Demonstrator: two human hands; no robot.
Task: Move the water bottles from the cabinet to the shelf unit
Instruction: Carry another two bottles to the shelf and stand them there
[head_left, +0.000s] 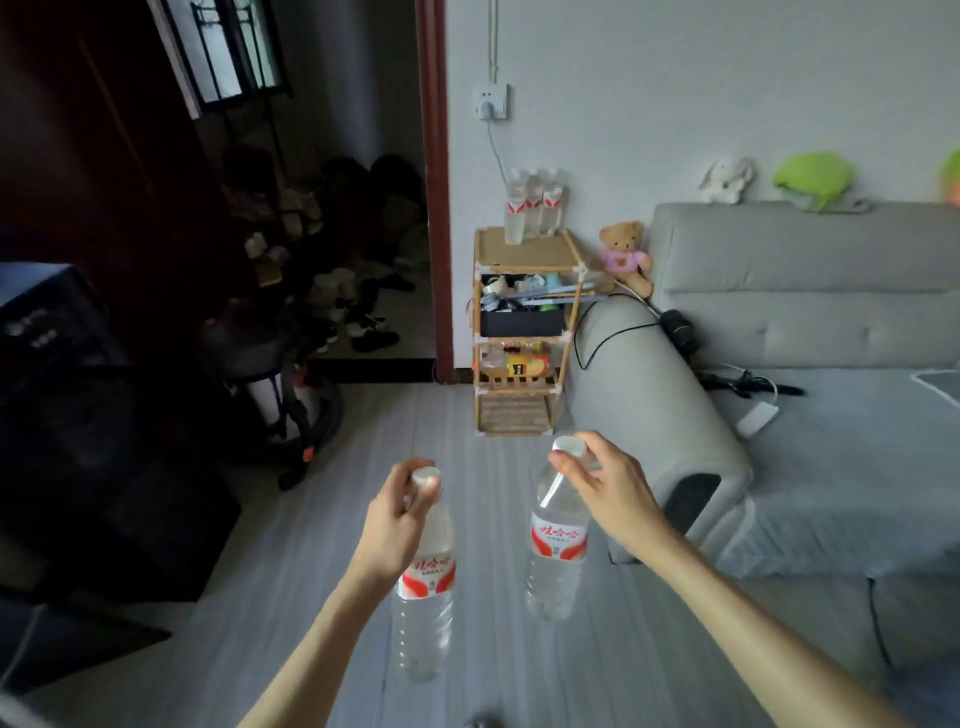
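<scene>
My left hand (392, 525) grips the neck of a clear water bottle (423, 618) with a white cap and red label, hanging above the floor. In my right hand (605, 483) hangs a second such bottle (556, 561), pinched just under its cap. Ahead stands the wooden shelf unit (524, 254) against the white wall. Three more water bottles (532, 205) stand upright on its top board. The cabinet is not clearly in view.
A grey sofa (779, 322) fills the right side, its armrest next to the shelf unit, with cables and a charger on the seat. A teddy bear (626, 257) leans between them. Dark furniture and a vacuum-like device (291, 395) stand at left; shoes crowd the doorway.
</scene>
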